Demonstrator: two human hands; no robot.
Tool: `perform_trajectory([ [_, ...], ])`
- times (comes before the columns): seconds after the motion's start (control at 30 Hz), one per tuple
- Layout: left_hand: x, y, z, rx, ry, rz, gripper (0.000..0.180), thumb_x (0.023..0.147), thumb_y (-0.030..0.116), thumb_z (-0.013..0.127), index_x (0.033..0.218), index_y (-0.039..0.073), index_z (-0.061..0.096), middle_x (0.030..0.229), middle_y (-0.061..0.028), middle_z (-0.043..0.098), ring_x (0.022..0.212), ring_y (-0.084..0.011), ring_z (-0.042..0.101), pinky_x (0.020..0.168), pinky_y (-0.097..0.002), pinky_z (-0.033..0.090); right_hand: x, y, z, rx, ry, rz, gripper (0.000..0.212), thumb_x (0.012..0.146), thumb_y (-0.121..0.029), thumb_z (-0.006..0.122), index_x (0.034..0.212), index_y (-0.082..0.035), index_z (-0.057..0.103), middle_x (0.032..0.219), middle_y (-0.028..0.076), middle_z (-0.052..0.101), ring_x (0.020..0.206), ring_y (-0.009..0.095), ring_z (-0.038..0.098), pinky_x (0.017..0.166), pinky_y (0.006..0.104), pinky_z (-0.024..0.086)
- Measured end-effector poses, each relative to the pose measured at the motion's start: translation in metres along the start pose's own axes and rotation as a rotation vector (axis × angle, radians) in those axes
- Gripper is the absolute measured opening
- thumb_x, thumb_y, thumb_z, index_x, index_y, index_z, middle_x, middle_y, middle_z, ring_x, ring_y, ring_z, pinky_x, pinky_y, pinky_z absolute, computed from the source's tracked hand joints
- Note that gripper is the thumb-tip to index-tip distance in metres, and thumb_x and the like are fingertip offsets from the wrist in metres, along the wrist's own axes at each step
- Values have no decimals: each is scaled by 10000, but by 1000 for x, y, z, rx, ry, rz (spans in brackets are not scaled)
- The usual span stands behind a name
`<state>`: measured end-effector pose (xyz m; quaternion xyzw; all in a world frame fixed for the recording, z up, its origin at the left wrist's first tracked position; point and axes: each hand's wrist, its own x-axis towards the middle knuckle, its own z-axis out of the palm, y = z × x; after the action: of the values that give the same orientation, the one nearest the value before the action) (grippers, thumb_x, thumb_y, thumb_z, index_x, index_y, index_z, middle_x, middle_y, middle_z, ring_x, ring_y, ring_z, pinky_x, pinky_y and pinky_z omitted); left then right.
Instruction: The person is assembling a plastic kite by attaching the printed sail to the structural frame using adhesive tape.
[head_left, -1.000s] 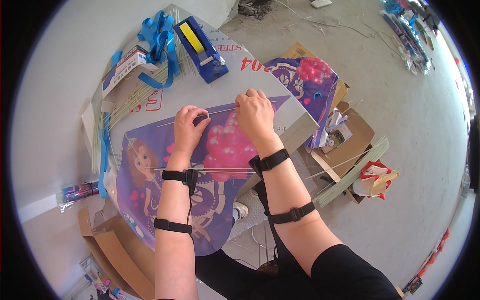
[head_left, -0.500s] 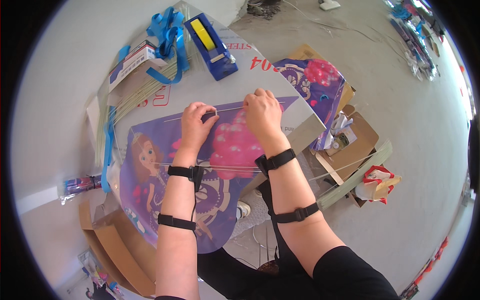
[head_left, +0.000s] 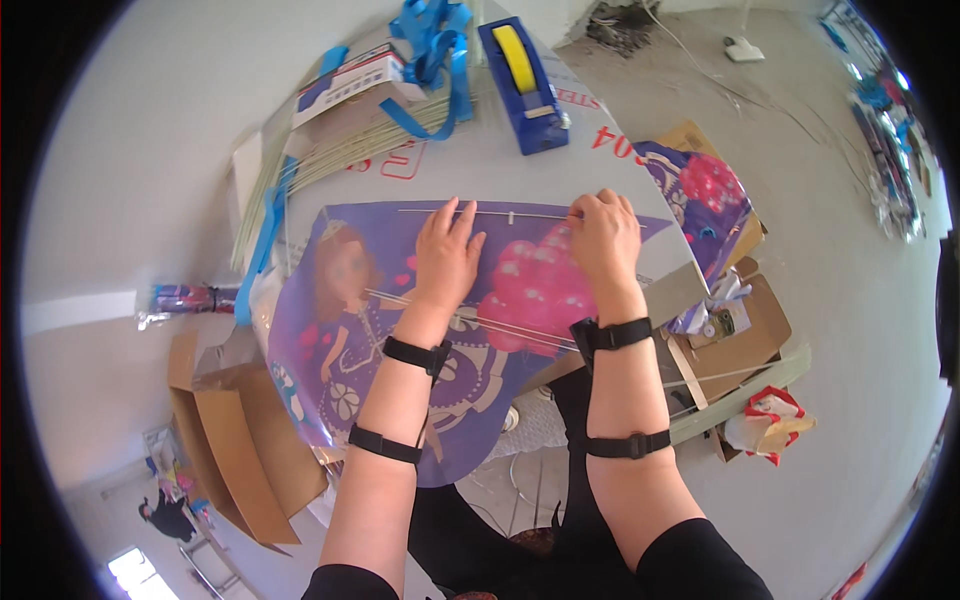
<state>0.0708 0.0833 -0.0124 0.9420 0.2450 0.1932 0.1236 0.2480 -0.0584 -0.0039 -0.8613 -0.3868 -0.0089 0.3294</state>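
Note:
A purple printed sheet with a cartoon figure and pink balloons lies over the tabletop. Along its far edge runs a thin pale rod, with a small white piece around or on it between my hands. My left hand is open, its fingers spread on the sheet and the fingertips at the rod. The fingers of my right hand close on the rod near its right end; the fingertips are partly hidden. More thin rods cross the sheet's middle, passing behind my left forearm.
A blue tape dispenser with yellow tape stands at the back. Left of it are blue ribbon, a bundle of thin sticks and a small box. Cardboard boxes sit at lower left and right. Another printed sheet lies at right.
My left hand has let go of the small white piece and spread open, leaving that piece at the rod. The right hand remains at the rod. The whole view has shifted.

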Motion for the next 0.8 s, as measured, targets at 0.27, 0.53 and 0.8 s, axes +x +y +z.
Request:
perform_trajectory([
  [0.27,-22,-3,2,143,-67,-154,571,874,282,628,1375,82,441,1425,-248,350,1277,-428,369,1035,-494,334,-2,-6,0,-20,-9,38,55,717,-67,613,729,-78,666,782,79,583,839,284,570,734,383,472],
  [0.53,-22,-2,-1,137,-71,-161,563,878,293,627,1373,93,448,1434,-239,345,1278,-430,369,1038,-488,331,0,-6,0,-35,-12,40,66,708,-59,600,721,-78,663,775,76,580,834,282,568,730,379,471],
  [0.8,-25,-11,3,112,-8,-178,576,872,303,622,1361,54,447,1420,-237,371,1277,-410,375,1036,-496,323,0,-4,3,-35,-18,55,68,708,-52,601,719,-80,663,784,75,588,840,282,569,735,374,472],
])
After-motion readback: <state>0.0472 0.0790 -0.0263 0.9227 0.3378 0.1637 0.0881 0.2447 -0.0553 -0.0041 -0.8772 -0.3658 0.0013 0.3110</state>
